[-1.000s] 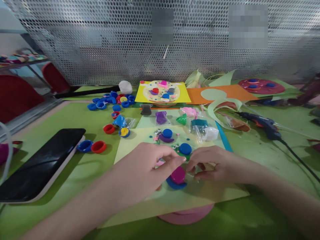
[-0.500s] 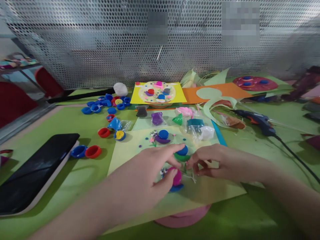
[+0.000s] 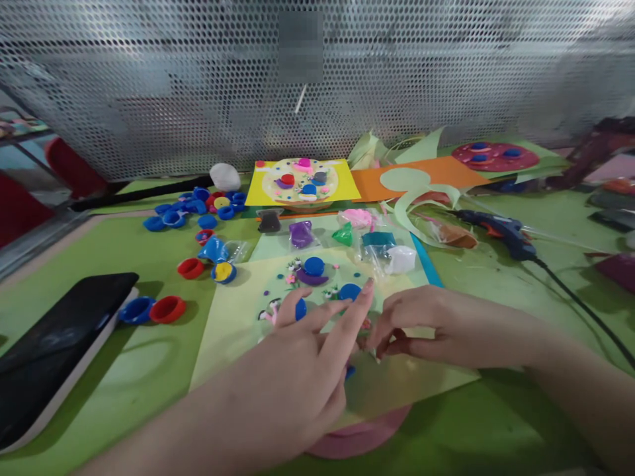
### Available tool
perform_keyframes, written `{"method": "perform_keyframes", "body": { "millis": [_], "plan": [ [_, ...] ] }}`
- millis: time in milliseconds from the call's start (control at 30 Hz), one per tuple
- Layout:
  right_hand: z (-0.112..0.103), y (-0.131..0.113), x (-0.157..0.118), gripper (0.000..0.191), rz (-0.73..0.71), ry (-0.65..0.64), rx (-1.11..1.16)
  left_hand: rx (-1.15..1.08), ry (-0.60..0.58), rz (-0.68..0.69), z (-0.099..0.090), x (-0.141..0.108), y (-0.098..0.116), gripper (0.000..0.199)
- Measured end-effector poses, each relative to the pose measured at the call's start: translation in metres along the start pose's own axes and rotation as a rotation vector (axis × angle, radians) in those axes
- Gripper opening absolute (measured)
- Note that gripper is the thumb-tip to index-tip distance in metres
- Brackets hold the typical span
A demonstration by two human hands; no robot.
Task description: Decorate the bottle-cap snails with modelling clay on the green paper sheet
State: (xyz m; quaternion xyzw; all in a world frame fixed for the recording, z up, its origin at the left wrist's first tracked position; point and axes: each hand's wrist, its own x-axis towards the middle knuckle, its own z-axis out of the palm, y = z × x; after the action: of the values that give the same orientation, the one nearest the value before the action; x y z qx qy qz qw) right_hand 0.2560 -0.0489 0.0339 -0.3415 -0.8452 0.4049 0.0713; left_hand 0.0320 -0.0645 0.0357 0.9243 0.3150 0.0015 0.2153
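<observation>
A pale yellow sheet carries clay snails with blue bottle-cap shells, small flowers and dots. Over its middle, my left hand is spread, its fingers apart and nothing visible in them. It covers part of the lower snails. Just to its right, my right hand has its fingertips pinched together low over the sheet, beside a small reddish flower. Whatever the pinch holds is too small to name. A blue cap on a snail lies right behind my left fingertips. Another blue cap sits on a purple clay body farther back.
A black phone and loose caps lie left. Bagged clay, such as the purple lump, lines the sheet's back edge. A finished picture stands behind. The glue gun and its cord are at right.
My left hand has turned and its fingers have spread, uncovering a snail at left and hiding the pink cap. My right hand stays nearly in place. The view has shifted slightly right.
</observation>
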Motion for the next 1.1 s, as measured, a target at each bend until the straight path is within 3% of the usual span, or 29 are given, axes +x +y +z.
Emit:
{"method": "perform_keyframes", "body": {
  "millis": [167, 467, 767, 967, 1100],
  "plan": [
    [-0.001, 0.000, 0.000, 0.029, -0.002, -0.002, -0.014, -0.003, 0.054, 0.016, 0.000, 0.001, -0.002, 0.075],
    [0.000, 0.000, 0.001, 0.028, 0.018, -0.010, -0.039, 0.049, -0.029, 0.011, 0.000, 0.002, 0.000, 0.072],
    [0.000, -0.002, -0.002, 0.028, 0.002, 0.011, -0.047, 0.068, 0.168, -0.043, 0.003, 0.003, -0.004, 0.071],
    [0.001, -0.002, 0.002, 0.028, 0.104, 0.012, -0.066, 0.126, 0.257, -0.044, 0.013, 0.007, -0.005, 0.073],
    [0.005, 0.000, 0.004, 0.017, 0.172, -0.008, -0.175, 0.198, 0.349, -0.025, 0.019, 0.009, -0.004, 0.068]
  ]
}}
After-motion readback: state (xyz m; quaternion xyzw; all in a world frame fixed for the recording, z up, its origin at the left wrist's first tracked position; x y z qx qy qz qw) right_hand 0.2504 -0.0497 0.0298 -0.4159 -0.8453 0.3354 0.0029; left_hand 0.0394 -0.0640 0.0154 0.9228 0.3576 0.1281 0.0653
